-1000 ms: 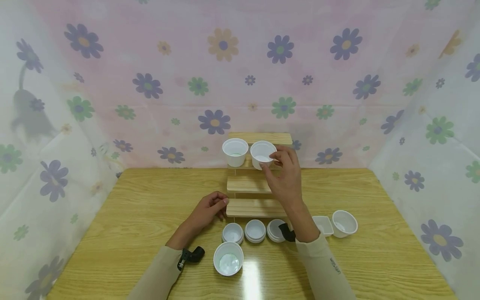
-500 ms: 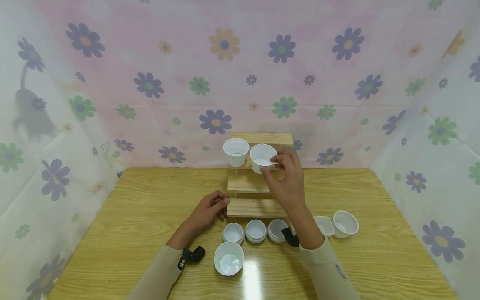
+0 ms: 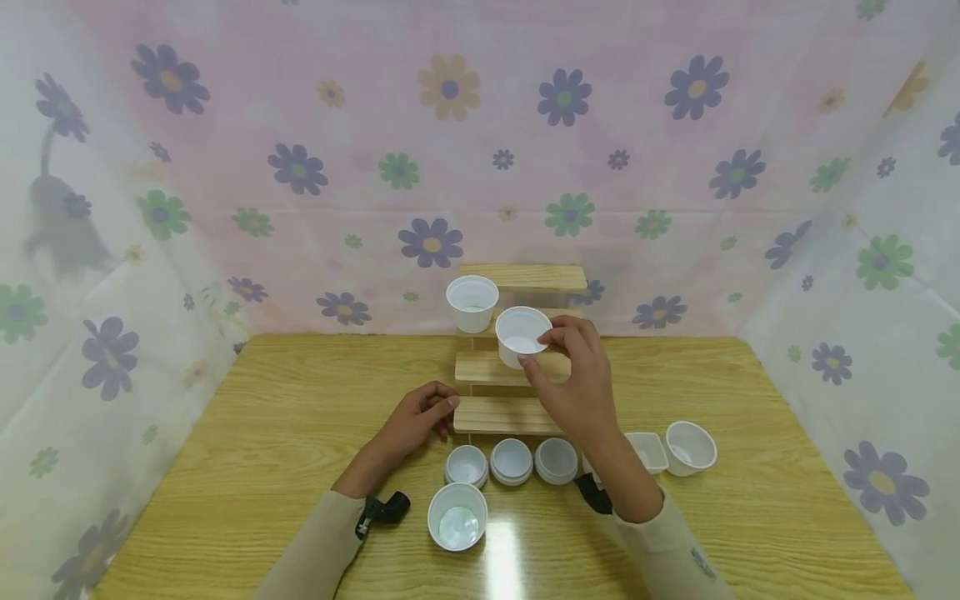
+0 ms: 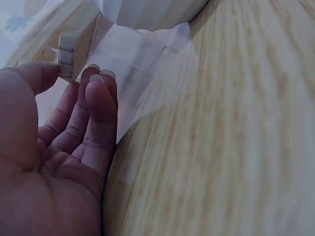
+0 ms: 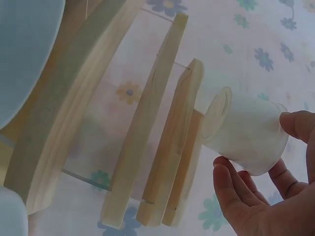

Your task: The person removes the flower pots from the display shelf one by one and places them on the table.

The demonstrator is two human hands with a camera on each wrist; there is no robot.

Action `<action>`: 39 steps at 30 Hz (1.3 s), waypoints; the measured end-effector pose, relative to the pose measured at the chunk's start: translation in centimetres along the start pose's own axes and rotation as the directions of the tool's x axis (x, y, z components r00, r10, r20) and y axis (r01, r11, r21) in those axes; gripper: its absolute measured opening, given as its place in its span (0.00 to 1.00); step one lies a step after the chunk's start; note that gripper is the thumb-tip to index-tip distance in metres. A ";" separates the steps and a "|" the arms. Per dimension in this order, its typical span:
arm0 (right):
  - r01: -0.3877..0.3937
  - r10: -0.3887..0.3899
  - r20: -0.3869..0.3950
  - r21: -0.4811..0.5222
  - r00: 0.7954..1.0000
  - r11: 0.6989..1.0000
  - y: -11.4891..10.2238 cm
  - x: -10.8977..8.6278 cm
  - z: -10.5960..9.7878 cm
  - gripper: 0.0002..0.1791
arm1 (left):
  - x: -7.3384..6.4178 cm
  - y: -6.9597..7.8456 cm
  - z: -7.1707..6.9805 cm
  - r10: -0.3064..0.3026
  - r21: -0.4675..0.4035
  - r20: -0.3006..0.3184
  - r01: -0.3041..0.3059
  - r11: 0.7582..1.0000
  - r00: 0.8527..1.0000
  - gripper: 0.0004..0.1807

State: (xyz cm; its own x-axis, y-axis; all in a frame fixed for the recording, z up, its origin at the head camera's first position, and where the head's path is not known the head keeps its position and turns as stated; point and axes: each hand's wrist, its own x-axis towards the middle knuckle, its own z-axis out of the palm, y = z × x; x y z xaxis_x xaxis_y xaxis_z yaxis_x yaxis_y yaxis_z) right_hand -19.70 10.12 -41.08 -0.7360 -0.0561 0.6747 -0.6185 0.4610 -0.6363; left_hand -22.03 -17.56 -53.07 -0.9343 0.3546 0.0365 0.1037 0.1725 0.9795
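My right hand [image 3: 577,379] pinches a white plastic cup [image 3: 517,343] by its side between thumb and fingers. The cup is upright in front of the upper boards of a tiered wooden display stand [image 3: 510,414]. In the right wrist view, the cup [image 5: 251,132] appears beside the board ends. At the stand's lowest board my left hand [image 3: 420,417] grips the left end; the thumb lies against the board end [image 4: 74,44] in the left wrist view, the fingers curled below. A second white cup [image 3: 472,304] sits on an upper board, left of the held one.
Three small white round containers [image 3: 512,460] line up before the stand. A larger white cup [image 3: 457,517] stands nearer on the wooden table [image 3: 300,392]. Right of the forearm are a square white container [image 3: 647,452] and another round cup [image 3: 691,447]. Flowered cloth surrounds the table.
My right hand has brought the white cup off the upper board, towards me and slightly downward. The left hand stays at the lowest board's end.
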 end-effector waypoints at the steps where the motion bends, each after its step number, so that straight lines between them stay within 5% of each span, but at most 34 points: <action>1: 0.005 -0.005 0.003 -0.005 1.000 1.000 -0.1 -0.2 0.0 0.16 | 0.0 0.0 0.0 -0.001 0.000 0.000 0.001 1.000 1.000 0.14; 39: 0.054 -0.052 0.080 -0.023 0.995 0.998 -3.1 -5.1 -1.8 0.18 | 0.0 0.1 0.1 -0.020 -0.004 -0.014 0.020 1.000 1.000 0.14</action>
State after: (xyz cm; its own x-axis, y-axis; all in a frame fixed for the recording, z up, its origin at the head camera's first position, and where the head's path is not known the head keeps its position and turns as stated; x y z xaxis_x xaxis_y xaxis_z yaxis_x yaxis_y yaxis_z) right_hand -13.52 10.61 -41.87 -0.7223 -0.1510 0.6749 -0.6512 0.4771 -0.5901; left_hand -22.00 -17.45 -52.99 -0.9408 0.3383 0.0200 0.0839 0.1753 0.9809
